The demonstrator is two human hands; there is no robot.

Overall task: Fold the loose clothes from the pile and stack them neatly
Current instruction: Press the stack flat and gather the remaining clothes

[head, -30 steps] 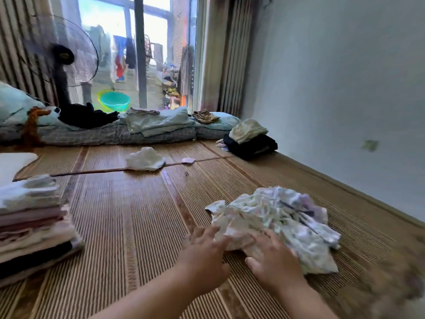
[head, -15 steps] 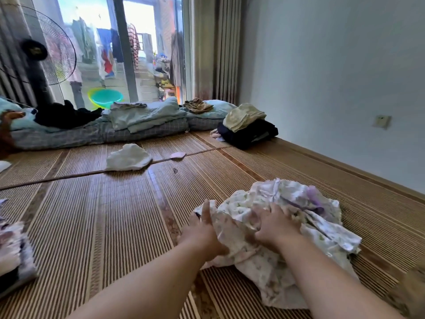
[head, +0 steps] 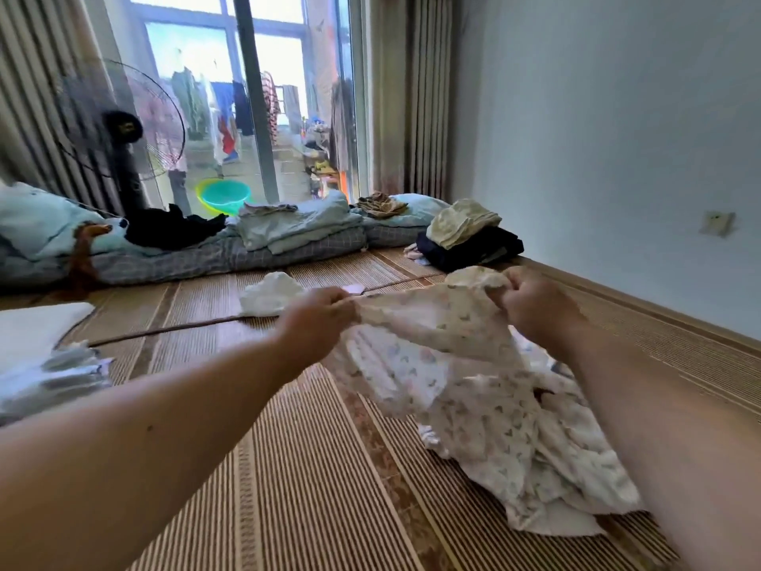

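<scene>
Both hands lift the floral garment [head: 453, 364] off the mat [head: 288, 488]: left hand [head: 319, 323] and right hand [head: 531, 309] fingers curled tight, pinching its upper edge.

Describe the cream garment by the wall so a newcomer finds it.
Follow the right wall to the far end of the mat. A dark pile sits there. The cream garment lies on top, the only pale piece on it.
</scene>
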